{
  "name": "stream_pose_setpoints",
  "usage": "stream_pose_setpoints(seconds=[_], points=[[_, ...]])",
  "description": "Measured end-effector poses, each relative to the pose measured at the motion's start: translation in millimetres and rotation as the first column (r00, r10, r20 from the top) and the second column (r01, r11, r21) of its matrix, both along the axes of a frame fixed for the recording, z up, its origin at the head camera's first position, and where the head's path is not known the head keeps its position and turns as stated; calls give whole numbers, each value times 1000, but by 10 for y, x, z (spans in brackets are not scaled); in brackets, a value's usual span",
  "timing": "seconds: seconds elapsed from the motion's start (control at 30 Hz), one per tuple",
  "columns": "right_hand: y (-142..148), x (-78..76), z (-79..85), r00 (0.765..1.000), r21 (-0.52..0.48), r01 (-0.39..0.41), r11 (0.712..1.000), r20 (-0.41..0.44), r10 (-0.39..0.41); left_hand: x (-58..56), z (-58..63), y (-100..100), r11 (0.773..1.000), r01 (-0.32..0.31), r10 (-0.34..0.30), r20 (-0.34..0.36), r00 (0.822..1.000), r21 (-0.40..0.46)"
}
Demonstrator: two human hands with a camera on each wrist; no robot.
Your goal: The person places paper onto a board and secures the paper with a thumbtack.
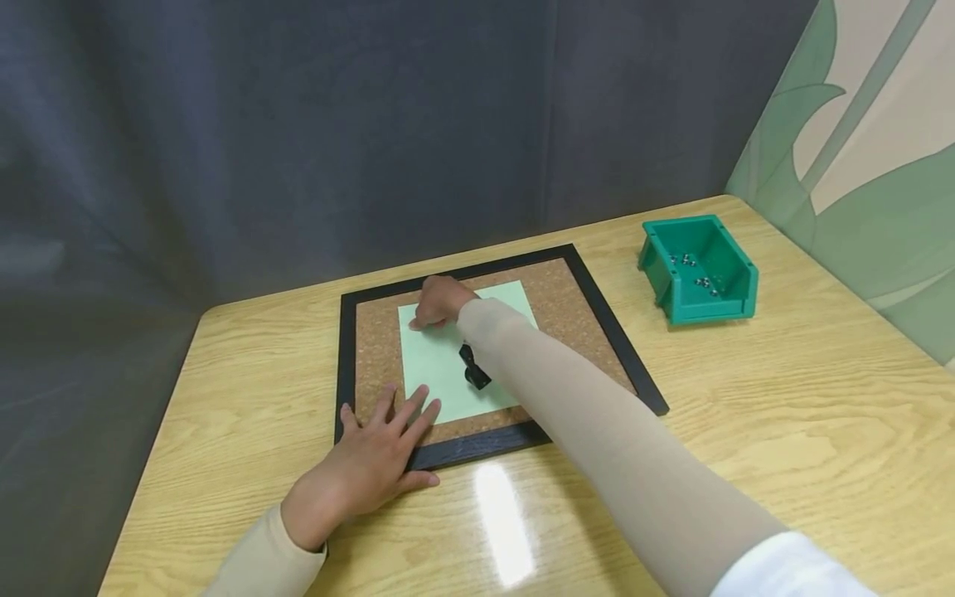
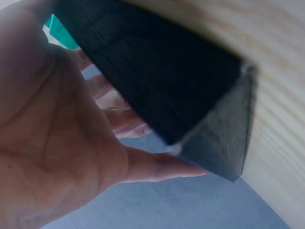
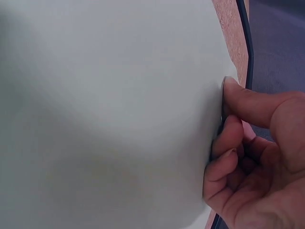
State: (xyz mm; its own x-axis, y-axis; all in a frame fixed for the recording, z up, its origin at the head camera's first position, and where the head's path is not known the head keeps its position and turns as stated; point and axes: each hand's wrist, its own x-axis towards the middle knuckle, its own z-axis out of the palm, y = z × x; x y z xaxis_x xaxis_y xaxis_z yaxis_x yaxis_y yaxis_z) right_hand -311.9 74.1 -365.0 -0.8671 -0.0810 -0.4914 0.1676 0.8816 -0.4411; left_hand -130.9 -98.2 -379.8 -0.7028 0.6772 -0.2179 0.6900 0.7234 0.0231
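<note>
My left hand (image 1: 373, 456) lies over the near left corner of a black-framed corkboard (image 1: 376, 365), fingers spread towards a pale green sheet of paper (image 1: 440, 373). In the left wrist view, its thumb (image 2: 162, 164) reaches along the outer side of the black frame (image 2: 157, 71). The right hand (image 1: 442, 300) is at the sheet's far left part, fingers curled. In the right wrist view its thumb and bent fingers (image 3: 221, 167) touch the paper (image 3: 109, 95); I cannot tell what is between their tips.
A green bin (image 1: 701, 313) holding several tiny shiny pieces (image 1: 705, 284) stands on the wooden table (image 1: 768, 414) to the right of the board. Under the right wrist hangs a small black device (image 1: 473, 369), above the sheet. A dark curtain (image 1: 373, 141) closes off the back.
</note>
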Motion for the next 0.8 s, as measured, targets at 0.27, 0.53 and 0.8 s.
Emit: stream_pose_setpoints(seconds=[0.27, 0.53, 0.8], points=[[74, 7, 29, 1000, -59, -12, 998, 5, 12, -5, -2, 2, 1000, -1, 1, 6, 1000, -7], [90, 41, 53, 1000, -96, 2, 995, 8, -2, -3, -9, -8, 1000, 11, -11, -15, 1000, 4], [133, 60, 71, 1000, -95, -19, 995, 19, 21, -6, -27, -13, 1000, 15, -15, -20, 1000, 5]])
